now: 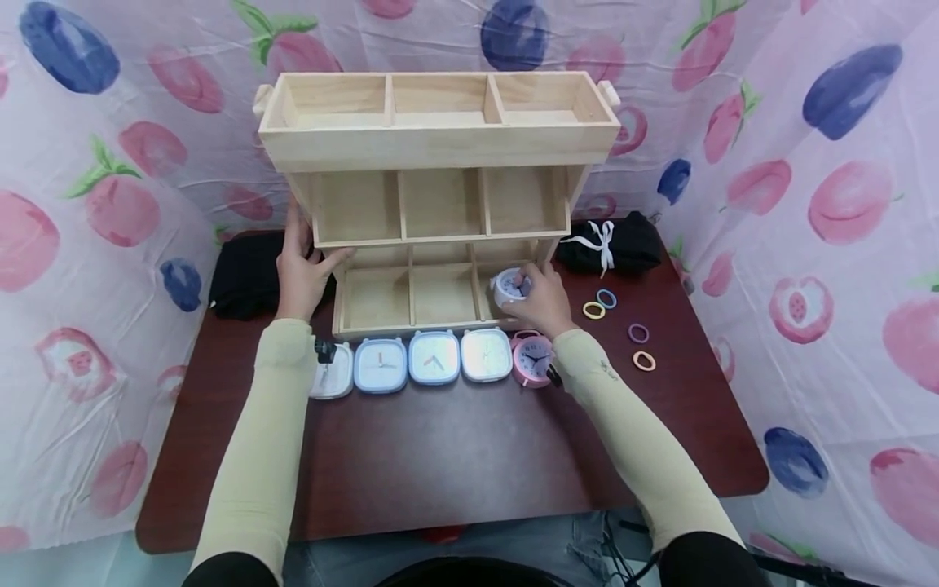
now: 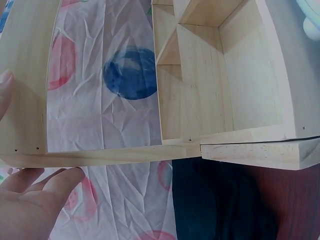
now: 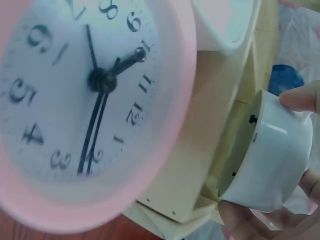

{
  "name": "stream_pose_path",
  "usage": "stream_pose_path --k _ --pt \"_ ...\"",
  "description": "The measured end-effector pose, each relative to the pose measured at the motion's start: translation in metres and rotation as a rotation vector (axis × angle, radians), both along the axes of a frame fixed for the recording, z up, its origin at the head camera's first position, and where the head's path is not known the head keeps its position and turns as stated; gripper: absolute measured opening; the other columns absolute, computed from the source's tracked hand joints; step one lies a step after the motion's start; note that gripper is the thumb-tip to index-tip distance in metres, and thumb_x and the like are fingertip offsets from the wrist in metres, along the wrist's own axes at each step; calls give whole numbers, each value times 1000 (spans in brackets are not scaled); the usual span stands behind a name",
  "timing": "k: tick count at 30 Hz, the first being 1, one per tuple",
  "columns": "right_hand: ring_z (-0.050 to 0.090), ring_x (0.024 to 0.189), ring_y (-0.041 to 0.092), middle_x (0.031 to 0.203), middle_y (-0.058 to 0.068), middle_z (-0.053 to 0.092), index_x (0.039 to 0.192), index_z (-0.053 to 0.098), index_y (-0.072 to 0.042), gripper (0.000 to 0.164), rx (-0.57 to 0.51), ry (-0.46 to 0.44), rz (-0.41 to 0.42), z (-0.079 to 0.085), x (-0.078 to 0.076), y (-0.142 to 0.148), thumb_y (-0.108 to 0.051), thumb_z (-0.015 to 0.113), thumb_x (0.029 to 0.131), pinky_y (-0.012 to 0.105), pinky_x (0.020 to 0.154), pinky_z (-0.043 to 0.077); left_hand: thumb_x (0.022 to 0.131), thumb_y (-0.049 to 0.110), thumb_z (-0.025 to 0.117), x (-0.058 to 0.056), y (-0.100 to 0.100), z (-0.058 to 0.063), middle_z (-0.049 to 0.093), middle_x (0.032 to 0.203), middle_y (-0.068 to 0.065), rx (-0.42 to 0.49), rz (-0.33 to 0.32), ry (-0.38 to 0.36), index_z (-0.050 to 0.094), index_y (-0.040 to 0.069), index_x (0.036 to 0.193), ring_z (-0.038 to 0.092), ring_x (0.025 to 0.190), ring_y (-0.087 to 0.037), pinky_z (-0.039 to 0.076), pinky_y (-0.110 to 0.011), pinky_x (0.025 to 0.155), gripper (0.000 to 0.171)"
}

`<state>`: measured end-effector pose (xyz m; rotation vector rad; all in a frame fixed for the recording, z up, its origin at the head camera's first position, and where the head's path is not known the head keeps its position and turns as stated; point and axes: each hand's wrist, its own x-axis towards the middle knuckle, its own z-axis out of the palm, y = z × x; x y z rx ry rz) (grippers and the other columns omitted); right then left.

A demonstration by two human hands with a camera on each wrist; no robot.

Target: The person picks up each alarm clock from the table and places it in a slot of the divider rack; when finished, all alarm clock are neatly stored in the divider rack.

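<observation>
A three-tier wooden organizer (image 1: 440, 147) with divided compartments stands on the table. My left hand (image 1: 299, 273) grips its left side, the thumb at the middle tier's front edge. In the left wrist view, the fingers (image 2: 65, 185) lie along the outside of a wooden side strip. A round white alarm clock (image 3: 275, 155) is held between thumb and fingers of my right hand (image 1: 545, 300), at the right compartment of the lowest tier. The clock looks tilted, its back with black knobs showing in the right wrist view. Below that hand stands a pink alarm clock (image 1: 531, 359).
A row of pale square clocks, including a blue one (image 1: 381, 365) and a white one (image 1: 487, 355), stands before the organizer. Black cloth bundles lie at left (image 1: 245, 273) and right (image 1: 623, 243). Several coloured rings, one purple (image 1: 638, 333), lie at right.
</observation>
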<state>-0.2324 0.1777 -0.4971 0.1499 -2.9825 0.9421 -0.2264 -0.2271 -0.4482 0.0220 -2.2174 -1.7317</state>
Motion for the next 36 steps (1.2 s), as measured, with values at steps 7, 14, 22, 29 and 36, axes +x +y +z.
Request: stream_pose_path --k 7,14,22,29,36 --pt "53 124 41 137 21 56 106 63 -10 45 47 -69 10 -7 -8 -9 -32 90 78 57 104 51 91 14 87 -2 1 -1 33 175 -2 2 1 11 15 50 169 34 161 -16 36 -49 129 112" --pt "55 119 40 133 23 56 99 66 -5 41 108 -53 82 -19 -12 -11 -31 90 79 52 102 50 91 13 87 -1 1 1 34 174 -2 -24 3 24 14 50 169 35 161 -14 37 -49 129 113" --pt "62 116 40 137 23 60 108 74 -5 40 118 -83 122 -22 -12 -5 -36 86 86 53 102 53 92 16 86 -1 0 1 33 175 -1 -53 4 24 14 51 169 34 161 -16 37 -51 128 111" --pt "53 139 45 151 27 55 122 76 -3 43 55 -78 97 -8 16 7 -37 79 96 58 114 49 92 19 86 1 -1 2 32 176 1 -60 -1 2 13 54 167 35 161 -17 37 -51 128 111" --pt "59 125 42 131 23 65 129 73 -2 50 64 -39 86 2 70 27 -36 82 93 60 108 51 92 17 86 3 -1 4 36 174 0 -72 3 10 11 53 168 38 160 -20 38 -53 127 112"
